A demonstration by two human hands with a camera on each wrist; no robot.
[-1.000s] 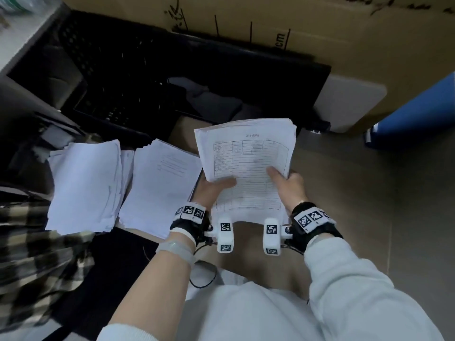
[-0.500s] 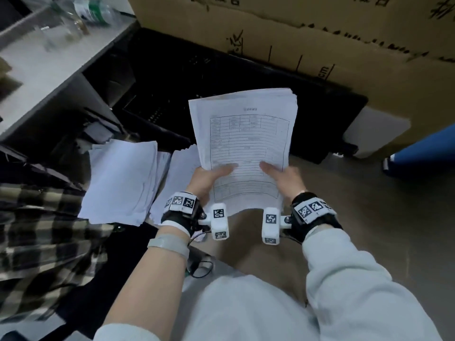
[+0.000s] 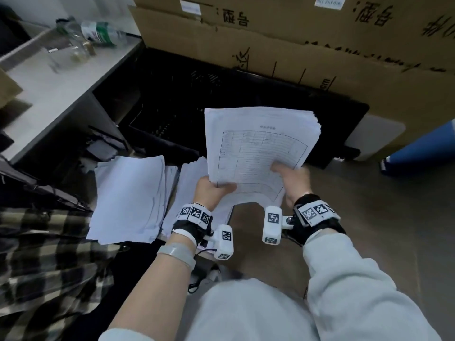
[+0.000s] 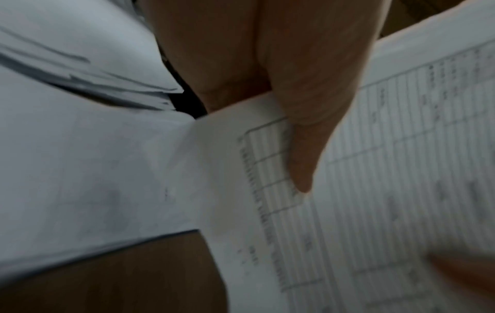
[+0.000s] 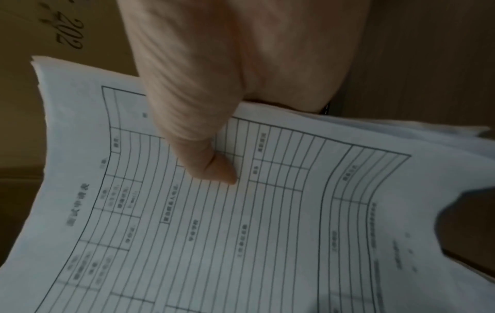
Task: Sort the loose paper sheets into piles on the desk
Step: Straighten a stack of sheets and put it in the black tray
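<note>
My left hand (image 3: 209,190) and right hand (image 3: 294,178) both grip the paper stack (image 3: 258,148) above the black crate (image 3: 221,99).

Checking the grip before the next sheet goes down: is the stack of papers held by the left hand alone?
No, both the left hand and the right hand grip the stack of papers.
</note>
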